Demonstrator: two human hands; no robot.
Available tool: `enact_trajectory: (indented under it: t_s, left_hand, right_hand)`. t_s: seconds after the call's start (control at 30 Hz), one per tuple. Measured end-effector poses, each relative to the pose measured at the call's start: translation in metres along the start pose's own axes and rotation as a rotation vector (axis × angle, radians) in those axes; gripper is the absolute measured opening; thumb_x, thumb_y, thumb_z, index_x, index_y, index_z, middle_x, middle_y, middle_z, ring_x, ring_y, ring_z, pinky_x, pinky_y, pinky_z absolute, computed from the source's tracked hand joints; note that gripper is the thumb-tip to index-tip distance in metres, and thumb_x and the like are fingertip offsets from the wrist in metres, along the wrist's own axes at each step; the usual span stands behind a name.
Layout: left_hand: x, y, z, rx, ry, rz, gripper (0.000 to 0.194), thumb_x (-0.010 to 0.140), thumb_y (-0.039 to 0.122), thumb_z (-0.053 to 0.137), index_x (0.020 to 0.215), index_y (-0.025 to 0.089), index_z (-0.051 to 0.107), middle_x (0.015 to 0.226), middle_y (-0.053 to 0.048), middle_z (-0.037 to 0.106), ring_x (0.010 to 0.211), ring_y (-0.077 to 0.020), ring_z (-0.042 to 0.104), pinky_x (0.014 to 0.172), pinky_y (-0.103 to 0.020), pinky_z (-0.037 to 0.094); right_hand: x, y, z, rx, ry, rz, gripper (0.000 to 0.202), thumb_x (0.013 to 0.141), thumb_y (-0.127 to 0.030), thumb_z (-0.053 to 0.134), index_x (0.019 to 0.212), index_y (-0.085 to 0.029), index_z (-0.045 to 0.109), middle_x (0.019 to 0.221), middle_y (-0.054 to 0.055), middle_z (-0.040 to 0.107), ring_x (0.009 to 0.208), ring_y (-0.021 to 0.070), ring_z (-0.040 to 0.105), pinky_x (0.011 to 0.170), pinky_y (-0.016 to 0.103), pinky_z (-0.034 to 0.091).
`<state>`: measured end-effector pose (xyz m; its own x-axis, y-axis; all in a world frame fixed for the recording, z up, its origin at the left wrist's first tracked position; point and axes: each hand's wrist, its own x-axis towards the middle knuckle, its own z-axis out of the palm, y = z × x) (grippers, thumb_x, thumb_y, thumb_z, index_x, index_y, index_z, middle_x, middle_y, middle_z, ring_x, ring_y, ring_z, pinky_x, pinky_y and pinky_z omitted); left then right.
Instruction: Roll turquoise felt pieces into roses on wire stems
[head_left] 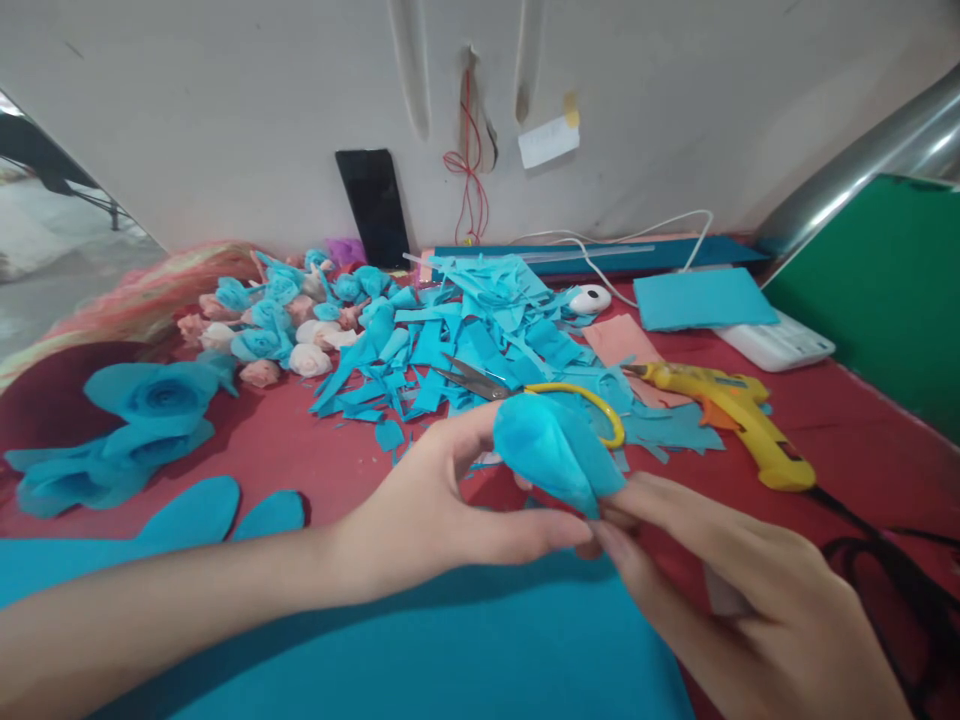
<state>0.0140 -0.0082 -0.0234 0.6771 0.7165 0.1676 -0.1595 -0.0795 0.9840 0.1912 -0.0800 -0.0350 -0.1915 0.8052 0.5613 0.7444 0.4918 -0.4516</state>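
Observation:
Between my two hands is a blue paper petal point(551, 445), curved and rounded at its top, narrowing toward the fingertips. My left hand point(450, 500) is closed on it, its thumb along the lower edge and the other fingers behind, partly hidden. At the petal's narrow end, the thumb and fingers of my right hand point(720, 570) pinch the paper. Scissors point(611, 415) with yellow handles lie just behind the petal, on blue paper scraps point(480, 340). Below my hands spreads a large blue sheet point(450, 640), and two cut petals point(199, 508) lie at its left.
A yellow glue gun point(739, 410) with a black cord lies at the right. Finished blue paper flowers point(150, 400) sit at the left, small blue and pink roses point(281, 320) behind them. A black phone point(373, 205) leans on the wall. A blue paper stack point(705, 298) rests on a white device.

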Motion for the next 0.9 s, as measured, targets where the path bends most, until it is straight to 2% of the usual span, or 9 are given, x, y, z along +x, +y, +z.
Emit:
enact_trajectory:
  t_s: [0.1, 0.2, 0.33, 0.43, 0.53, 0.63, 0.73, 0.8, 0.9]
  left_hand:
    - [0.001, 0.006, -0.003, -0.101, -0.060, -0.031, 0.019, 0.077, 0.034, 0.065, 0.086, 0.018, 0.069, 0.090, -0.003, 0.069, 0.086, -0.0168, 0.063, 0.078, -0.023, 0.049]
    - [0.004, 0.013, -0.008, -0.205, -0.080, -0.100, 0.030, 0.086, 0.042, 0.050, 0.096, 0.021, 0.069, 0.086, -0.002, 0.071, 0.081, -0.0176, 0.065, 0.072, -0.024, 0.050]
    - [0.008, 0.018, -0.014, -0.162, -0.045, -0.205, 0.029, 0.089, 0.030, 0.045, 0.089, 0.018, 0.072, 0.087, -0.001, 0.071, 0.082, -0.0168, 0.063, 0.078, -0.024, 0.048]
    - [0.010, 0.016, -0.016, -0.260, -0.087, -0.185, 0.036, 0.088, 0.021, 0.037, 0.088, 0.016, 0.072, 0.092, -0.002, 0.070, 0.088, -0.0174, 0.062, 0.084, -0.027, 0.046]
    - [0.012, 0.012, -0.018, -0.311, -0.099, -0.117, 0.034, 0.074, 0.011, 0.041, 0.087, 0.015, 0.072, 0.092, -0.002, 0.070, 0.092, -0.0187, 0.060, 0.085, -0.026, 0.044]
    - [0.013, 0.008, -0.016, -0.310, -0.105, -0.148, 0.042, 0.060, 0.004, 0.045, 0.092, 0.014, 0.071, 0.087, -0.002, 0.069, 0.088, -0.0185, 0.060, 0.078, -0.024, 0.045]
    - [0.013, 0.008, -0.012, -0.358, -0.054, -0.204, 0.033, 0.073, 0.009, 0.044, 0.091, 0.013, 0.071, 0.086, -0.003, 0.069, 0.082, -0.0179, 0.061, 0.078, -0.026, 0.046]
    - [0.013, 0.008, -0.011, -0.343, 0.019, -0.174, 0.039, 0.085, 0.014, 0.033, 0.086, 0.012, 0.072, 0.085, -0.004, 0.069, 0.089, -0.0173, 0.060, 0.087, -0.025, 0.042]
    - [0.012, 0.007, -0.011, -0.319, 0.039, -0.131, 0.048, 0.091, 0.018, 0.025, 0.084, 0.012, 0.072, 0.090, -0.005, 0.069, 0.097, -0.0180, 0.058, 0.091, -0.025, 0.039]
  right_hand:
    - [0.000, 0.001, -0.001, 0.059, -0.017, 0.018, 0.011, 0.089, -0.019, 0.046, 0.094, -0.028, 0.050, 0.076, -0.008, 0.065, 0.062, 0.0048, 0.063, 0.059, 0.004, 0.049]
    - [-0.001, 0.002, -0.001, 0.081, -0.036, 0.001, 0.012, 0.089, -0.017, 0.045, 0.094, -0.027, 0.050, 0.075, -0.008, 0.065, 0.061, 0.0038, 0.063, 0.058, 0.003, 0.048]
    - [-0.003, 0.003, -0.001, 0.062, -0.043, -0.023, 0.011, 0.087, -0.018, 0.048, 0.094, -0.026, 0.050, 0.076, -0.007, 0.065, 0.063, 0.0045, 0.063, 0.061, 0.004, 0.049]
    - [-0.001, 0.002, -0.002, 0.080, -0.055, -0.028, 0.012, 0.086, -0.017, 0.048, 0.094, -0.026, 0.050, 0.077, -0.008, 0.065, 0.063, 0.0033, 0.063, 0.066, 0.003, 0.048]
    - [0.002, -0.001, -0.002, 0.091, -0.075, -0.005, 0.014, 0.087, -0.016, 0.045, 0.096, -0.027, 0.049, 0.076, -0.009, 0.065, 0.062, 0.0025, 0.063, 0.063, 0.002, 0.047]
    - [0.003, -0.003, -0.003, 0.127, -0.066, 0.029, 0.017, 0.088, -0.017, 0.044, 0.099, -0.028, 0.049, 0.074, -0.009, 0.065, 0.060, 0.0028, 0.063, 0.060, 0.002, 0.048]
    - [0.004, -0.003, -0.003, 0.187, -0.075, 0.061, 0.021, 0.086, -0.014, 0.046, 0.101, -0.029, 0.050, 0.075, -0.009, 0.065, 0.062, 0.0033, 0.063, 0.061, 0.002, 0.048]
    - [0.004, -0.004, -0.003, 0.204, -0.061, 0.087, 0.023, 0.086, -0.013, 0.047, 0.102, -0.030, 0.050, 0.075, -0.010, 0.065, 0.063, 0.0029, 0.063, 0.062, 0.002, 0.048]
    - [0.003, -0.006, -0.003, 0.172, -0.033, 0.103, 0.020, 0.087, -0.015, 0.046, 0.100, -0.030, 0.050, 0.075, -0.010, 0.064, 0.062, 0.0030, 0.062, 0.062, 0.003, 0.048]
